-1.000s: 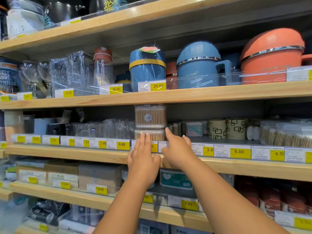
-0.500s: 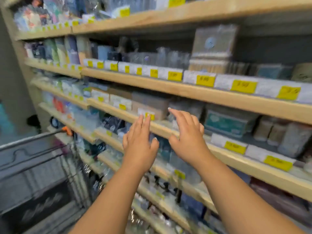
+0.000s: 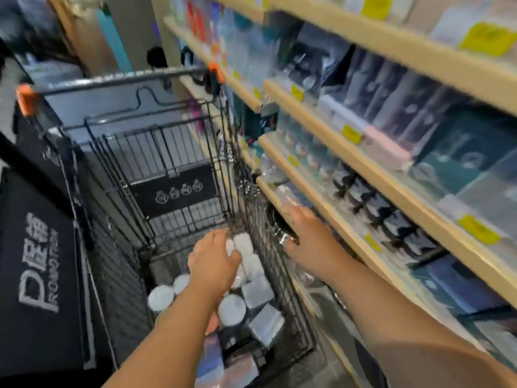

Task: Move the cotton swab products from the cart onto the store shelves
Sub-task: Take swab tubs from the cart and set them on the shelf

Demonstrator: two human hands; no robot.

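Note:
A black wire cart [image 3: 179, 152] stands left of the wooden store shelves [image 3: 330, 175]. In its basket lie several cotton swab packs: round white-lidded tubs [image 3: 161, 298] and clear square boxes [image 3: 257, 291]. My left hand [image 3: 214, 260] reaches down into the basket with fingers spread over the packs; the blur hides whether it touches them. My right hand [image 3: 310, 239] hovers with fingers extended and nothing in it, over the cart's right wall beside the lower shelf edge.
A black fabric banner with white lettering [image 3: 39, 261] stands at the left of the cart. The shelves on the right hold dark boxed goods [image 3: 391, 217] with yellow price tags [image 3: 478, 229]. The whole frame is motion-blurred.
My view swung from the shelf with the stacked swab boxes down and left to the cart. Both hands dropped from the shelf, the left into the basket.

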